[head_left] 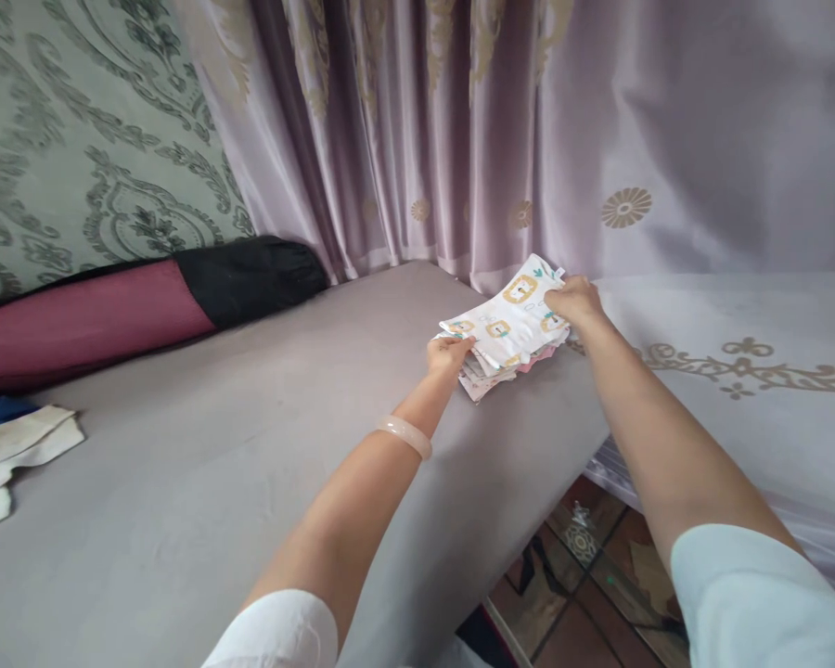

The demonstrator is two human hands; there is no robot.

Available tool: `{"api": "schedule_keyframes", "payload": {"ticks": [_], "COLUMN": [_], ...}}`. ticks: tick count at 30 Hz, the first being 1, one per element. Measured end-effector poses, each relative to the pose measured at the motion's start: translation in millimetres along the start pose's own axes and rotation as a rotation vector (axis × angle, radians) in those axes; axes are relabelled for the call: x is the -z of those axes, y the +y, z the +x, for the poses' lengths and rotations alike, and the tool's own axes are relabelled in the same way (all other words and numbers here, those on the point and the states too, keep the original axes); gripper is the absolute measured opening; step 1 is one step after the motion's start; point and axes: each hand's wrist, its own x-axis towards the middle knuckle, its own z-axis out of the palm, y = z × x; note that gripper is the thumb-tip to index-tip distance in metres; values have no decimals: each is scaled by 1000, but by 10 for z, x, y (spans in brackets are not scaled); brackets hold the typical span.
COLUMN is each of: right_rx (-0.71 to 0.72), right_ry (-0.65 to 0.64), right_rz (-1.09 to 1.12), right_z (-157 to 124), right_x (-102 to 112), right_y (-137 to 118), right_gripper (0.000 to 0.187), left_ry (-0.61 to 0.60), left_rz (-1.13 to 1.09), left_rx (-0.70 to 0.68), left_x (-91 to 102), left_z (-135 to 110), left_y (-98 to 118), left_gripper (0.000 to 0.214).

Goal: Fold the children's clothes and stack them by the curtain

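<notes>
A white folded cloth (pixel 507 320) printed with yellow lion faces and green leaves lies on top of a small stack of folded cloths (pixel 483 380), near the far right corner of the grey bed. My left hand (pixel 449 353) grips its near left edge, thumb on top. At its right edge my right hand (pixel 574 301) pinches the cloth, with the thumb over the print and the other fingers mostly hidden. Pink and grey layers show under the top cloth. On my left wrist is a pale bangle (pixel 404 436).
A long black and maroon bag (pixel 146 306) lies along the wall. Cream cloths (pixel 24 450) and a blue one sit at the left edge of the bed (pixel 201 482). Lilac curtains (pixel 404 139) hang behind. Beyond the bed's right edge is a tiled floor (pixel 563 612) with some items.
</notes>
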Motion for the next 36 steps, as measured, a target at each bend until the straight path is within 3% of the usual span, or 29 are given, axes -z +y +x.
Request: {"api": "schedule_keyframes", "payload": {"ticks": [8,16,22,31,36], "right_rx": [21,64,293,190,218], "right_ry": [-88,-87,-68,-162,-214], "right_rz": [-7,-99,-184,-161,-161], "right_z": [35,71,102,118,-20], "right_x": [-206,-479,-671,-840,-805], "right_y": [177,258,288,396,204], "right_gripper": [32,45,50,57,62], "left_ry": [35,53,59,30,-4], "left_rz": [73,135,128,88,73], "left_rx": [50,16,-9,24,10], "left_x": [14,13,33,30,92], "left_z": [81,167,176,137,38], "left_y": [-169,-334,-425,-399,-340], "left_gripper": [21,19,26,30,29]}}
